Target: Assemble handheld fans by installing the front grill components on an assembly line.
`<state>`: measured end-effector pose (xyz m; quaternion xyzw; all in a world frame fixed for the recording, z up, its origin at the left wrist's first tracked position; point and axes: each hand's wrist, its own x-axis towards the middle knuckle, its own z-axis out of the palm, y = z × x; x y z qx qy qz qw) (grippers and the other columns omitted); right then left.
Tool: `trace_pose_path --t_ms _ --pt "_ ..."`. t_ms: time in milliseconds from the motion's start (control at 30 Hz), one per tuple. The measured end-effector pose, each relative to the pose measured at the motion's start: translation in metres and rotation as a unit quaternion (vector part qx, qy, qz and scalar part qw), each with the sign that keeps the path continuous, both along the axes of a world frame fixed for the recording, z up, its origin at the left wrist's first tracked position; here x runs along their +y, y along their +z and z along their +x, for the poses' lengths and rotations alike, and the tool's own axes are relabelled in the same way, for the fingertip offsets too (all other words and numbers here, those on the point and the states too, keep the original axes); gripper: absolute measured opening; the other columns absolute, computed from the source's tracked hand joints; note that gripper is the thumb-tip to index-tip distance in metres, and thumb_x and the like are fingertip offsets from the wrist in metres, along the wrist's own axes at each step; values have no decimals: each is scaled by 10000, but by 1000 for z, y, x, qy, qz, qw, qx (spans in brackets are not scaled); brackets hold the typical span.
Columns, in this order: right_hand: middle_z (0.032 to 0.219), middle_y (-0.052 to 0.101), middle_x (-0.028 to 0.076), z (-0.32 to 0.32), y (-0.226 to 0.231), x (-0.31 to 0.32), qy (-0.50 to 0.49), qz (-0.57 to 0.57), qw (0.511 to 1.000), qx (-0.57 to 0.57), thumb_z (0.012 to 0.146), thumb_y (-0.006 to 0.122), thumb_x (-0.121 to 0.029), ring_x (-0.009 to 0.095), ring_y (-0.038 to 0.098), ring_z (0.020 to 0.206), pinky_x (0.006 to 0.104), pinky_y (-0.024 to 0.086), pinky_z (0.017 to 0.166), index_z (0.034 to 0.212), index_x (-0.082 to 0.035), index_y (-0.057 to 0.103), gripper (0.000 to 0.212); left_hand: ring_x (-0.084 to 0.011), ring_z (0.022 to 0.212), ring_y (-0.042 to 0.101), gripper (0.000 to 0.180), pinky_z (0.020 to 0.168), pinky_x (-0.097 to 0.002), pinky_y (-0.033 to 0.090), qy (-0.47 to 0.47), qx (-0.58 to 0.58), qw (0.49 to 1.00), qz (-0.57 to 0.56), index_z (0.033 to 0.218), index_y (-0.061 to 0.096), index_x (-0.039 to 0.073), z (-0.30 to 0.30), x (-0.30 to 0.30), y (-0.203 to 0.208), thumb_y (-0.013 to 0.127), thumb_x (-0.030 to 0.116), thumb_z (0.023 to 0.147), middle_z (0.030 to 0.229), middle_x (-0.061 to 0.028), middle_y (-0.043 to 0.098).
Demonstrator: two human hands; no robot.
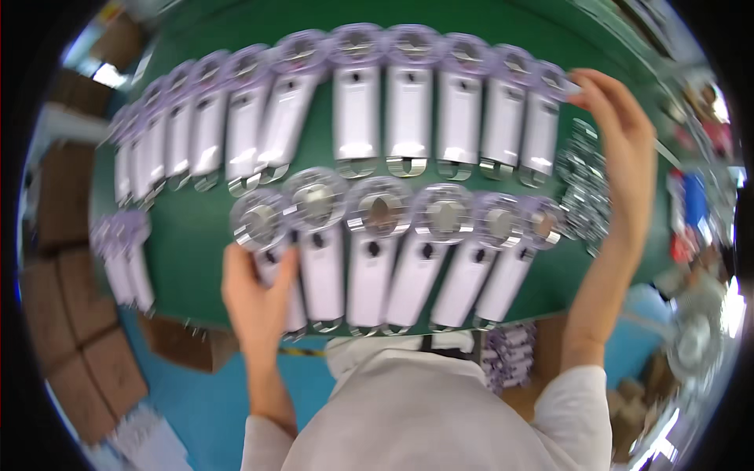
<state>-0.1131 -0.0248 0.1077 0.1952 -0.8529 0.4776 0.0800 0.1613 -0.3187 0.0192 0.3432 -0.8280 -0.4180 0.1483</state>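
Observation:
Two rows of white-handled tools with round, purple-rimmed heads and metal loops at the handle ends lie on a green tabletop [188,267]. My left hand [258,294] has its thumb and fingers on either side of the handle of the leftmost near-row tool [259,221]. At the far right, my right hand [616,118] pinches the rim of the last tool in the far row [542,118]; blur softens its fingertips. Heads in the near row look clear and shiny around the middle. Beside my right forearm is a pile of shiny metal loops [583,188].
More purple-headed tools [126,243] lie overlapped at the table's left end. Cardboard boxes [75,314] are stacked left of the table, and an open carton [184,341] sits under its near edge. A batch of purple and white pieces [509,357] is below the edge, right of my body.

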Motion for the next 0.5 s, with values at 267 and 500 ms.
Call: trace_pose_path --t_ms 267,500 --pt "976 721 199 -73 -52 113 -163 353 921 25 902 665 -384 368 680 865 438 517 808 1076 10 698 432 -130 796 498 271 743 -279 427 -48 -15 999 -8 1103 578 -15 9 -22 8 690 147 919 903 -36 585" --pt "989 701 180 -134 -118 221 -87 343 935 -9 870 665 -196 298 674 928 391 515 815 1066 5 662 281 -151 867 617 235 828 -289 486 125 72 978 -151 1056 658 -22 35 -94 13 648 198 976 924 -102 676"
